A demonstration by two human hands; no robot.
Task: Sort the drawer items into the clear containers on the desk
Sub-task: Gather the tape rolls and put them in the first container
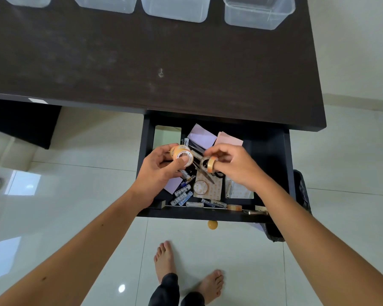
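While the drawer (272,151) stands pulled out at 6 o'clock of the desk (164,62), its contents read: batteries (182,196), lilac and pink notes (202,136), flat tape roll (201,187), scissors (205,173), partly hidden. Left hand (158,171): above drawer at 9 o'clock, fingers curled round stacked amber tape rolls (181,156), thumb on the front face. Right hand (234,166): at 3 o'clock of it, pinching one thin amber tape ring (211,164) edge-on, possibly with a darker ring beside it. Four clear containers (258,15): desk's far edge, 12 o'clock.
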